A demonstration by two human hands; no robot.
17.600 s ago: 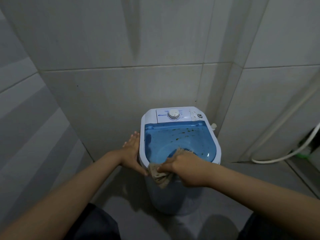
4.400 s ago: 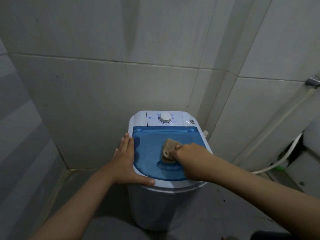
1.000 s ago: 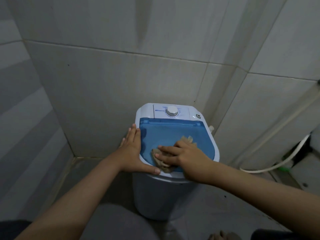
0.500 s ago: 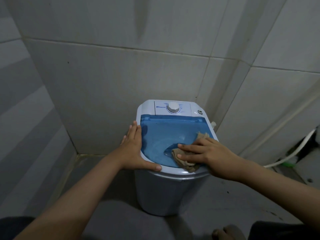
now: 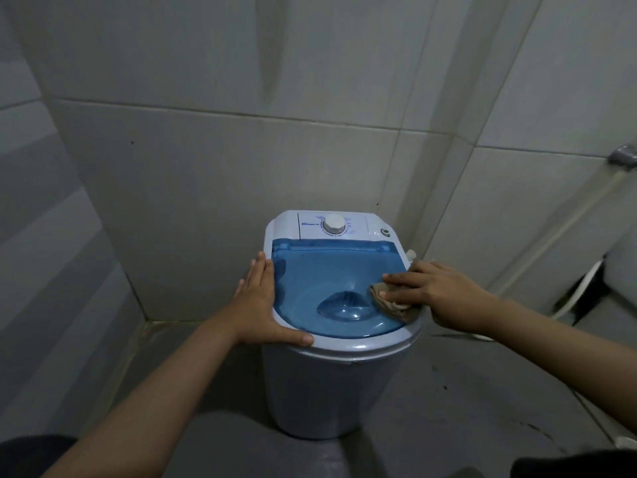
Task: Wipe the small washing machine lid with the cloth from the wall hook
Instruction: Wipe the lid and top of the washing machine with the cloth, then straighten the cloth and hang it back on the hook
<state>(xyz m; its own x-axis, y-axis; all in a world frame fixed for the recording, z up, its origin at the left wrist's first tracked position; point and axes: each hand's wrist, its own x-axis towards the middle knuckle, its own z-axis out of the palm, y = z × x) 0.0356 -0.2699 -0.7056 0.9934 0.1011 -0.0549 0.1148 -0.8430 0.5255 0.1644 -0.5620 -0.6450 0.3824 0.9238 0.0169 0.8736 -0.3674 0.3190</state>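
A small white washing machine [image 5: 327, 384] stands on the floor in a tiled corner, its clear blue lid [image 5: 320, 277] closed. My right hand [image 5: 437, 291] presses a crumpled beige cloth [image 5: 391, 301] flat against the lid's right edge, fingers spread over it. My left hand [image 5: 262, 305] lies flat on the machine's left rim, thumb along the front edge, holding nothing. A white dial [image 5: 333, 223] sits on the control panel behind the lid.
Grey tiled walls close in behind and to the left. A white hose [image 5: 579, 291] runs along the right wall below a metal tap [image 5: 624, 154]. Grey floor spreads around the machine's base.
My right hand has slid the cloth from the lid's front middle to its right edge. My left hand has stayed on the left rim.
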